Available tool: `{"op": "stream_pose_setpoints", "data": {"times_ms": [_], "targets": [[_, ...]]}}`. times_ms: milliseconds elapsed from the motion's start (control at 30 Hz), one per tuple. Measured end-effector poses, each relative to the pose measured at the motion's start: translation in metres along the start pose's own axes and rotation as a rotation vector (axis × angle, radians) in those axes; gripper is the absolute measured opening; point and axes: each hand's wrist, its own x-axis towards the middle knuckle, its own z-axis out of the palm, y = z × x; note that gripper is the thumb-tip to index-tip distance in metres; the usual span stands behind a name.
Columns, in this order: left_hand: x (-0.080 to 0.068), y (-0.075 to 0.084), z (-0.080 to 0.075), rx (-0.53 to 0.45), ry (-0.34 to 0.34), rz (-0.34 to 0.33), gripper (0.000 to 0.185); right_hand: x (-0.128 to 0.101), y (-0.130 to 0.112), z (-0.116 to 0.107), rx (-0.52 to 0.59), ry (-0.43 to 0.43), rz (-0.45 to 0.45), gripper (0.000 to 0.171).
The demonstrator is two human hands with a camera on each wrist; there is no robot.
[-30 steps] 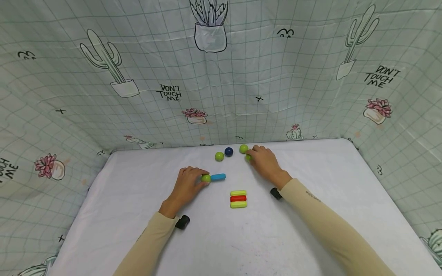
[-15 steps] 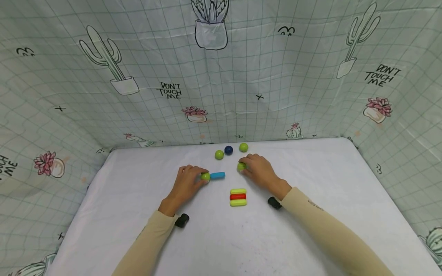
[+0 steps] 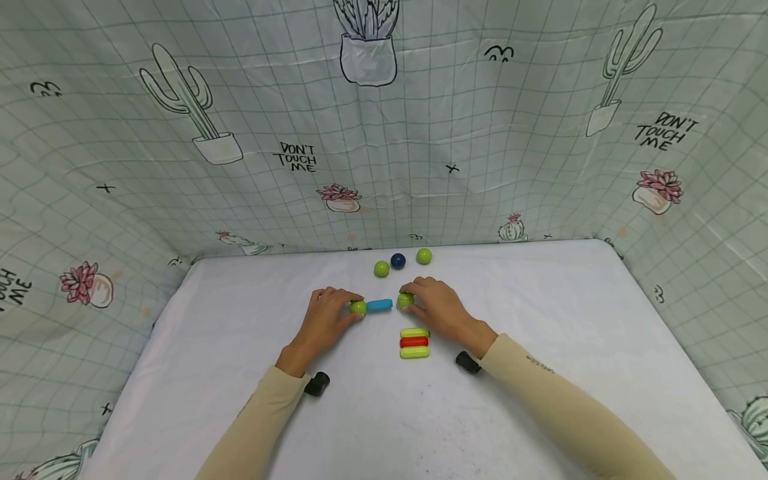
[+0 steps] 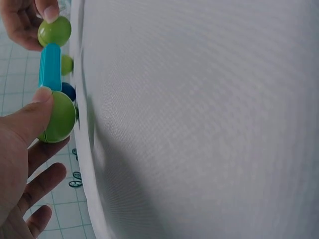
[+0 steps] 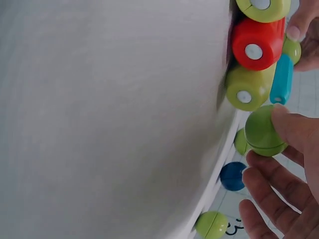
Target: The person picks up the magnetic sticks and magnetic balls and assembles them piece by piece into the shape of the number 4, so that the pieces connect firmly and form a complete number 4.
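A short blue stick (image 3: 379,305) lies on the white table (image 3: 540,347) with a green ball at each end. My left hand (image 3: 348,309) pinches the left green ball (image 3: 358,307), thumb on top in the left wrist view (image 4: 57,122). My right hand (image 3: 414,301) grips the right green ball (image 3: 405,300) against the stick's other end; the right wrist view shows that ball (image 5: 262,130) under the thumb, beside the blue stick (image 5: 282,78). Both hands rest low on the table.
Just nearer than the stick, a red stick (image 3: 414,343) lies between two yellow-green sticks (image 3: 414,332). Two loose green balls (image 3: 381,269) and a dark blue ball (image 3: 398,261) sit at the back by the cactus-print curtain (image 3: 384,133).
My right hand carried a green ball from near the back balls leftward and nearer, bringing it to the blue stick's right end. The left hand stayed on its ball.
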Motion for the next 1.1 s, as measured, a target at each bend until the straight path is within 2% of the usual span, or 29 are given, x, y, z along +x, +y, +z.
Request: {"op": "stream_pose_setpoints", "data": {"times_ms": [500, 767, 1100], "targets": [[-0.001, 0.001, 0.001, -0.018, 0.002, 0.012, 0.032, 0.003, -0.005, 0.001, 0.026, -0.009, -0.030, 0.033], [-0.001, 0.002, -0.001, -0.012, -0.005, -0.006, 0.032, 0.003, -0.006, 0.003, 0.030, -0.007, -0.032, 0.033], [0.001, -0.008, -0.001, -0.011, -0.021, 0.005, 0.031, 0.004, -0.016, 0.007, 0.055, -0.027, -0.011, 0.031]]}}
